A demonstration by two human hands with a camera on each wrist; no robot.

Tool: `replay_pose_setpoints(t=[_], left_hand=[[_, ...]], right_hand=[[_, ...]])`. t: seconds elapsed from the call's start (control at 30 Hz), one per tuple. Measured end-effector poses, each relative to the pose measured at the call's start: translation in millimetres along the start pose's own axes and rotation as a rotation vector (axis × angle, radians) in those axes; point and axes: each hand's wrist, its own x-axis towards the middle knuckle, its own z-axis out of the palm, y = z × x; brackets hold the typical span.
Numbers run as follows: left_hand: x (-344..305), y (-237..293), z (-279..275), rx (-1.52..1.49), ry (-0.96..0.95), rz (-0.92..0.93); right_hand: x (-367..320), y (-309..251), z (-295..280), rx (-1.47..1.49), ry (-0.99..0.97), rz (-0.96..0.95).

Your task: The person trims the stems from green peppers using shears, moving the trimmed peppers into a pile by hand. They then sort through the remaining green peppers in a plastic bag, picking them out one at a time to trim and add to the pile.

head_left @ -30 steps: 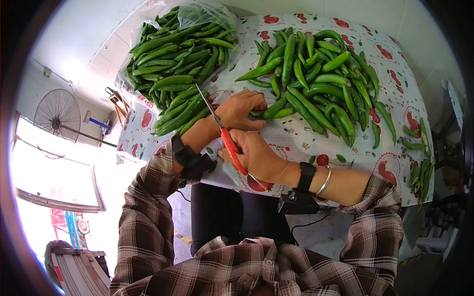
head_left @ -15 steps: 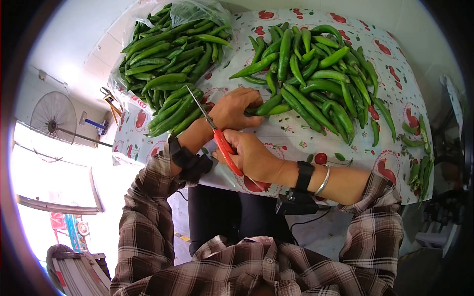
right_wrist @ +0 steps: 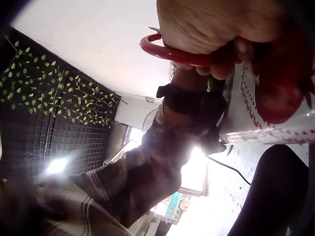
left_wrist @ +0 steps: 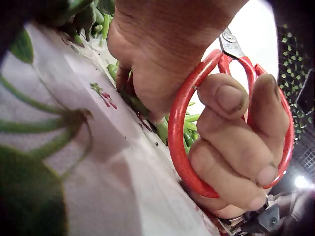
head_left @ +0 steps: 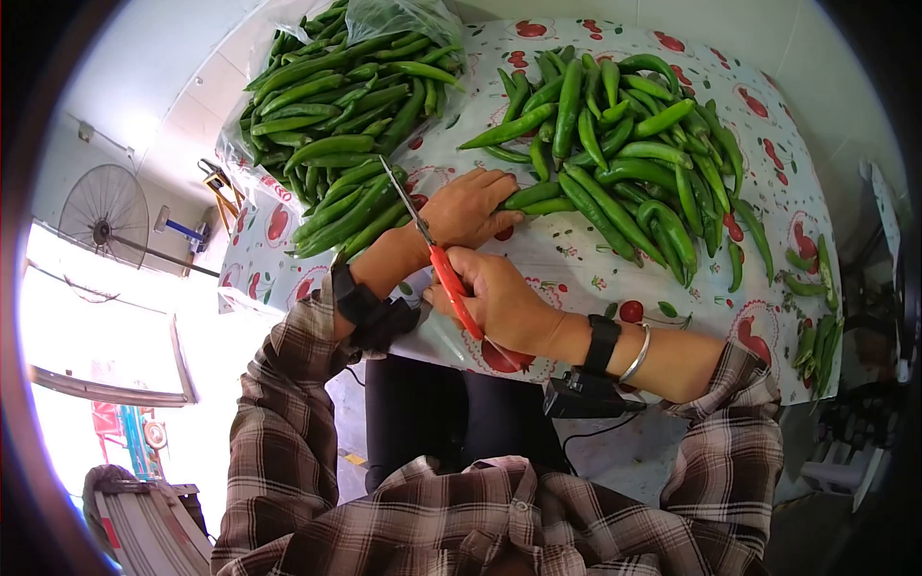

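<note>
My left hand (head_left: 468,209) is over the table at the near left edge of a pile of green chili peppers (head_left: 634,163). In the left wrist view its thumb and fingers pinch a dark green chili pepper (left_wrist: 130,98), partly hidden by the hand. Two peppers stick out from those fingertips in the head view. My right hand (head_left: 504,302) lies just nearer the body, its fingers curled through the red loops of scissors (head_left: 449,278). The blades point forward and left, passing over the left wrist in the head view.
A clear plastic bag (head_left: 408,21) heaped with green peppers stands at the back left. Several cut pepper pieces (head_left: 816,336) lie along the table's right edge. Small dark bits dot the fruit-print tablecloth (head_left: 538,259). A fan (head_left: 104,216) stands off to the left.
The left hand has edged slightly farther from the body, and the peppers at its fingertips have shifted with it. The right hand keeps its hold on the scissors. The head view sways a little.
</note>
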Motion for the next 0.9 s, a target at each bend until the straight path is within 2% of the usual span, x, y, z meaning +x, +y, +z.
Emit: replay_pose_setpoints(t=[0.2, 0.37, 0.5, 0.57, 0.7, 0.77, 0.8, 0.87, 0.9], left_hand=[[-1.7, -0.8, -7.0, -0.003, -0.084, -0.069], [-10.7, -4.3, -35.3, -0.029, -0.296, -0.245], [-28.5, -0.1, -49.4, -0.072, -0.214, -0.247], [-29.8, 9.3, -62.4, -0.086, -0.306, -0.397], [-35.1, 9.5, -69.0, -0.078, -0.323, -0.408], [-30.9, 15.0, -74.6, -0.104, -0.395, -0.478], [-33.4, 12.7, -71.3, -0.103, -0.395, -0.478], [-40.2, 6.4, -61.1, -0.073, -0.172, -0.284], [-37.2, 11.1, -62.5, -0.073, -0.174, -0.283]], right_hand=[[-0.5, -1.8, -0.3, 0.073, 0.002, 0.037], [-0.1, -6.2, 0.6, 0.076, 0.009, 0.049], [-1.8, -6.6, -1.7, 0.154, -0.007, 0.092], [-1.7, -7.9, -1.6, 0.124, 0.0, 0.114], [-1.8, -9.8, -1.1, 0.124, -0.015, 0.084], [-1.0, -6.7, -0.9, 0.181, -0.011, 0.055], [-0.5, -5.7, -0.9, 0.18, -0.012, 0.054], [-0.1, -3.4, -1.3, 0.18, -0.027, 0.031], [-0.1, -3.9, -1.4, 0.181, -0.026, 0.03]])
